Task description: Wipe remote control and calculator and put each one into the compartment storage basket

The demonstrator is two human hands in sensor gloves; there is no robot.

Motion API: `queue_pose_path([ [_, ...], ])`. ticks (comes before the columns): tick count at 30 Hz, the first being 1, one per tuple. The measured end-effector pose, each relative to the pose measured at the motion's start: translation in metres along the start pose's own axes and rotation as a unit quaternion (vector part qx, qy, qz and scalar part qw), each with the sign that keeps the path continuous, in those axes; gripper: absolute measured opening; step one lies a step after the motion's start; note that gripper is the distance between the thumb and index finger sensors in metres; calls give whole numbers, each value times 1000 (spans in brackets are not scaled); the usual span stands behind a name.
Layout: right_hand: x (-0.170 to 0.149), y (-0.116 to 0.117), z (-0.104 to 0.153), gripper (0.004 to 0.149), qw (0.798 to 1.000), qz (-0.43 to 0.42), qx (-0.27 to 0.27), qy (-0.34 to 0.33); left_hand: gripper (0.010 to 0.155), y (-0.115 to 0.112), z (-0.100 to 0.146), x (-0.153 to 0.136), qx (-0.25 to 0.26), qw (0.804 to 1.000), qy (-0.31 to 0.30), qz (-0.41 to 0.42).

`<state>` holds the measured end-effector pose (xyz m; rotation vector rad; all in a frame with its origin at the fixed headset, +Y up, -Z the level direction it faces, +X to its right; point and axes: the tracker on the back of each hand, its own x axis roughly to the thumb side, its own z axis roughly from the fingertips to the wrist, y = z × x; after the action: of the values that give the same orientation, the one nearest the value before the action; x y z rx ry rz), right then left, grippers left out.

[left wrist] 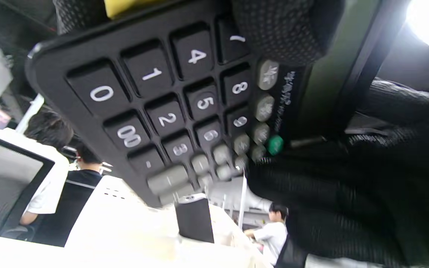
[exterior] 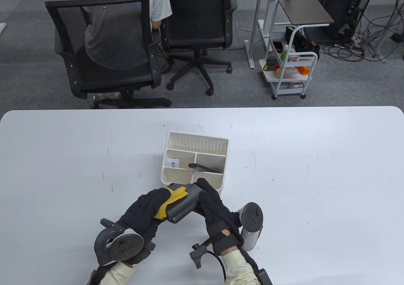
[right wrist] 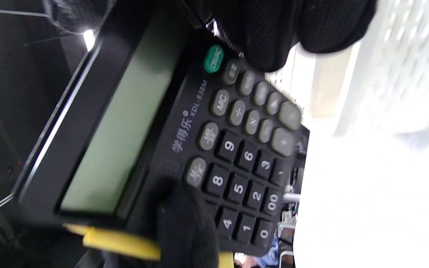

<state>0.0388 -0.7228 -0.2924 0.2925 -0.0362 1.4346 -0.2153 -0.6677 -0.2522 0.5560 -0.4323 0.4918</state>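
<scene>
A black calculator [exterior: 180, 204] is held above the table just in front of the white compartment basket [exterior: 194, 145], its back facing up in the table view. My left hand [exterior: 162, 200] pinches its left end through a yellow cloth [exterior: 173, 196], with the thumb [right wrist: 188, 227] on the key side. My right hand [exterior: 205, 190] grips the other end, near the display [right wrist: 125, 123]. Keys [left wrist: 169, 111] fill the left wrist view, and the cloth [left wrist: 132, 5] shows at its top edge. A black remote control [exterior: 205, 167] leans in the basket's right middle compartment.
A small white item [exterior: 173, 162] lies in the basket's left middle compartment. Beyond the table's far edge stand two black office chairs [exterior: 104, 45], one with a seated person, and a white cart [exterior: 292, 73].
</scene>
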Motion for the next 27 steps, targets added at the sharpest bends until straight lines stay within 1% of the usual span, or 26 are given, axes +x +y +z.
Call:
queue_pose_path([
  [4,1,5,-1,90,999,33,32,-21,60,1,1,-15,-11,994,54,99],
  [5,2,6,-2,90,998,46,34,-24,60,0,0,-19,-25,988,65,136],
  [7,2,7,-2,89,997,63,34,-24,60,-3,0,-23,-36,979,72,186],
  [8,2,7,-2,87,996,78,36,-23,61,-5,-1,-24,-46,972,78,219],
  [10,2,8,-2,81,995,98,23,-26,61,-8,-2,-24,-68,958,84,265],
  [12,4,6,-2,77,993,108,12,-36,62,-9,-2,-24,-77,956,90,268],
  [13,5,5,-2,71,992,116,6,-38,63,-10,-2,-25,-82,956,89,267],
  [16,9,4,0,62,988,141,-30,-52,66,-14,-1,-26,-97,948,102,286],
  [18,12,3,1,59,987,145,-41,-62,66,-15,-1,-27,-106,948,104,281],
  [19,14,2,1,58,986,146,-41,-69,66,-16,-1,-28,-116,950,99,273],
  [21,16,0,3,58,984,149,-58,-80,63,-18,0,-30,-132,950,100,263],
  [24,17,-3,4,59,986,119,-89,-81,61,-22,1,-32,-147,945,103,274],
  [26,16,-5,4,59,985,122,-90,-81,60,-22,0,-32,-143,940,109,291],
  [27,16,-6,4,60,983,133,-92,-83,59,-20,0,-31,-131,939,109,299],
])
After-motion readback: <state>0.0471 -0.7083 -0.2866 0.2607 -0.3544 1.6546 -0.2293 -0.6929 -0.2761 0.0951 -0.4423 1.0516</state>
